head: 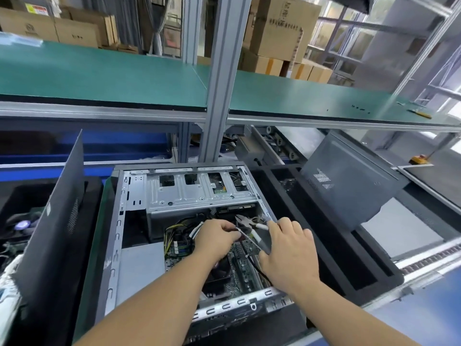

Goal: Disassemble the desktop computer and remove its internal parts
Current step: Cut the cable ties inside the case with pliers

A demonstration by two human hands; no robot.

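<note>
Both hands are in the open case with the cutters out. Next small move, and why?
Probably close the cutters on the tie and snip it. The left hand holds a cable bundle up off the motherboard, the right hand grips the white handles, and the jaws sit open right at the bundle. Whether the tie is already between the blades is hard to tell.

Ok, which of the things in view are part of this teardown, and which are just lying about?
In the job:
open computer case
pliers, in the right hand
cable bundle, held by the left hand
motherboard

Lying about:
cardboard boxes
green shelf
leaning side panel
screwdriver on the shelf
</note>
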